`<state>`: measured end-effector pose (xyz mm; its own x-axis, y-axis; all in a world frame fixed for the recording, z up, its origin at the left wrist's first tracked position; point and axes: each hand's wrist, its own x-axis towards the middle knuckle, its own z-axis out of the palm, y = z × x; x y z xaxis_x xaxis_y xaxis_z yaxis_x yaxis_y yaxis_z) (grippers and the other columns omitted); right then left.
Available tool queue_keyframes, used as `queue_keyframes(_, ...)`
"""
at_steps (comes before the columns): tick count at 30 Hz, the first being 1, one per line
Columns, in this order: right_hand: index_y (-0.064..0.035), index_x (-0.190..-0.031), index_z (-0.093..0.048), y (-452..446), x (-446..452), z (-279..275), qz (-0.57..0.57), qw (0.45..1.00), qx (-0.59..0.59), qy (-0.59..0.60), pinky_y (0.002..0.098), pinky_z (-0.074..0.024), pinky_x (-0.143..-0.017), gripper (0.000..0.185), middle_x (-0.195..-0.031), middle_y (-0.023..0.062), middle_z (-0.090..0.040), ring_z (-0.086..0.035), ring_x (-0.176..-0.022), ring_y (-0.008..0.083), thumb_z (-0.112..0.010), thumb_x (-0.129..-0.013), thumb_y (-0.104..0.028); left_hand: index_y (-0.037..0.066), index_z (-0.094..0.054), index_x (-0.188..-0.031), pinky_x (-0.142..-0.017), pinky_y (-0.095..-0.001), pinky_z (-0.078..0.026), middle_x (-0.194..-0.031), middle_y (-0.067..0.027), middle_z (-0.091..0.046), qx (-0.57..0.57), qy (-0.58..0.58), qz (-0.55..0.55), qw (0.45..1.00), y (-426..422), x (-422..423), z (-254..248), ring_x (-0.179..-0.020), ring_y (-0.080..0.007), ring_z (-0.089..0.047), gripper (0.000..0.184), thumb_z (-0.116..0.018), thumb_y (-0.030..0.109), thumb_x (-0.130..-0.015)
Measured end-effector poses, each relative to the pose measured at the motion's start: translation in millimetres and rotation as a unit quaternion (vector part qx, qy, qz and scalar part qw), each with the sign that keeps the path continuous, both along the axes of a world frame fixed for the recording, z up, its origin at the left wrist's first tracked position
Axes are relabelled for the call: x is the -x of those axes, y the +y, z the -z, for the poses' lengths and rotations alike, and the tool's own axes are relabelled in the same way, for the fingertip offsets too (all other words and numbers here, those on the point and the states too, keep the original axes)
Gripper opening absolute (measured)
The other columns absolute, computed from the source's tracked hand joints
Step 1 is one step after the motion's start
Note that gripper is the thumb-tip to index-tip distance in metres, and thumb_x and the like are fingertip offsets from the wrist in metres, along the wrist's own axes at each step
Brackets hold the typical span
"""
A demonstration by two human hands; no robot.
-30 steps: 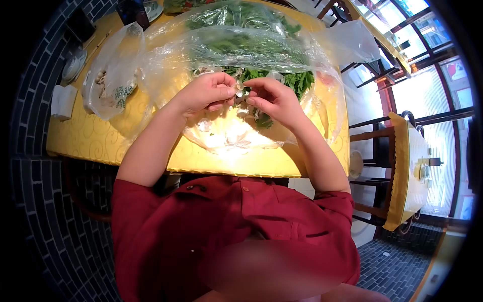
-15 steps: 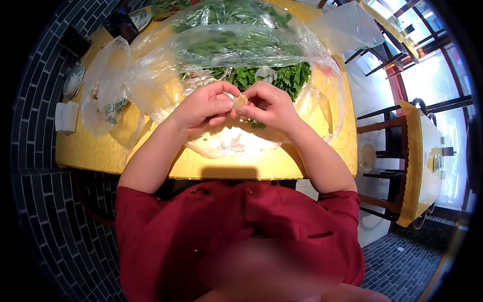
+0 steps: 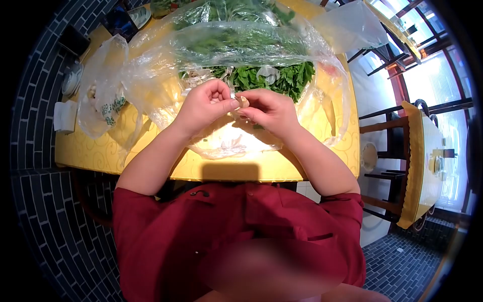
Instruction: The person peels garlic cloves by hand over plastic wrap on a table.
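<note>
A pale garlic clove (image 3: 244, 102) is pinched between my two hands over the near half of the table. My left hand (image 3: 205, 106) has its fingers curled, with the thumb tip pressed to the clove's left side. A thin whitish strip, apparently garlic skin (image 3: 232, 92), stands by those fingertips. From the other side, my right hand (image 3: 272, 109) grips the clove between thumb and fingers. Just beyond lie leafy greens (image 3: 244, 78) and a heap of papery skins (image 3: 200, 76), on and partly under a clear plastic bag (image 3: 241, 40). Loose skin (image 3: 233, 141) rests below my hands.
A yellow cloth covers the table (image 3: 100, 156). At the left stand a plastic bag with whitish bulbs (image 3: 104, 103), a white tissue box (image 3: 65, 117) and stacked dishes (image 3: 73, 80). Another plastic bag (image 3: 350, 25) hangs at the far right corner. A second table (image 3: 420, 166) stands to the right.
The clove has turned between my fingertips and shows a browner side. My left fingers have curled in and lifted slightly, with a pale strip now showing beside them.
</note>
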<state>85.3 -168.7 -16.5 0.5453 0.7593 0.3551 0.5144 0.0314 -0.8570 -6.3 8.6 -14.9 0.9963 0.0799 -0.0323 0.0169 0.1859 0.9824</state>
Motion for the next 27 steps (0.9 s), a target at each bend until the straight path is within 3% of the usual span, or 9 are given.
queue_keyframes(1, -0.0069, -0.105, -0.064, 0, -1, 0, 0.026, 0.996, 0.000, -0.084, 0.0237, -0.0514, -0.060, 0.030, -0.088, 0.0062, -0.067, -0.065, -0.074, 0.0124, -0.072, -0.076, -0.011, 0.002, -0.059, -0.088, -0.058, -0.0176, -0.043, -0.081, -0.0019, -0.061, -0.070, -0.013, -0.025, 0.997, -1, 1, 0, -0.066, -0.0037, -0.052, 0.011, -0.066, 0.008, -0.082)
queue_keyframes(4, -0.0069, -0.100, -0.064, 1, -1, -8, 0.023, 0.980, -0.022, -0.195, 0.0320, -0.0513, -0.061, 0.029, -0.084, 0.0101, -0.065, -0.064, -0.075, 0.0239, -0.072, -0.072, -0.014, 0.000, -0.063, -0.088, -0.068, -0.0204, -0.046, -0.084, -0.0027, -0.064, -0.032, 0.022, -0.017, 0.999, -6, 5, -13, -0.075, -0.0053, -0.056, 0.012, -0.067, 0.010, -0.082)
queue_keyframes(10, -0.0065, -0.098, -0.062, 1, -2, -9, 0.033, 0.941, -0.027, -0.335, 0.0315, -0.0539, -0.059, 0.028, -0.089, 0.0097, -0.066, -0.065, -0.075, 0.0258, -0.071, -0.072, -0.007, -0.002, -0.065, -0.092, -0.071, -0.0225, -0.048, -0.086, -0.0048, -0.065, -0.049, 0.058, -0.023, 0.997, -7, 8, -16, -0.078, -0.0085, -0.059, 0.015, -0.067, 0.009, -0.082)
queue_keyframes(15, -0.0044, -0.099, -0.061, -1, -2, -7, 0.038, 0.924, -0.019, -0.379, 0.0337, -0.0509, -0.056, 0.031, -0.085, 0.0102, -0.061, -0.062, -0.069, 0.0266, -0.069, -0.070, -0.011, -0.003, -0.065, -0.093, -0.071, -0.0229, -0.048, -0.086, -0.0053, -0.065, -0.038, 0.088, -0.016, 0.995, -7, 8, -18, -0.079, -0.0094, -0.060, 0.016, -0.067, 0.007, -0.081)
queue_keyframes(22, -0.0045, -0.094, -0.063, -3, 7, -14, 0.063, 0.906, 0.017, -0.419, 0.0299, -0.0521, -0.055, 0.029, -0.082, 0.0078, -0.063, -0.064, -0.066, 0.0218, -0.071, -0.067, -0.012, -0.003, -0.066, -0.089, -0.068, -0.0227, -0.048, -0.082, -0.0050, -0.065, -0.055, 0.060, -0.034, 0.996, -9, 8, -5, -0.076, -0.0083, -0.058, 0.014, -0.067, 0.007, -0.080)
queue_keyframes(27, -0.0014, -0.094, -0.060, -4, 8, -13, 0.048, 0.907, 0.012, -0.417, 0.0332, -0.0498, -0.053, 0.023, -0.075, 0.0088, -0.056, -0.059, -0.061, 0.0237, -0.062, -0.072, -0.010, -0.002, -0.065, -0.085, -0.065, -0.0221, -0.047, -0.079, -0.0027, -0.064, -0.084, 0.062, -0.052, 0.993, -11, 8, 0, -0.072, -0.0073, -0.057, 0.012, -0.066, 0.009, -0.081)
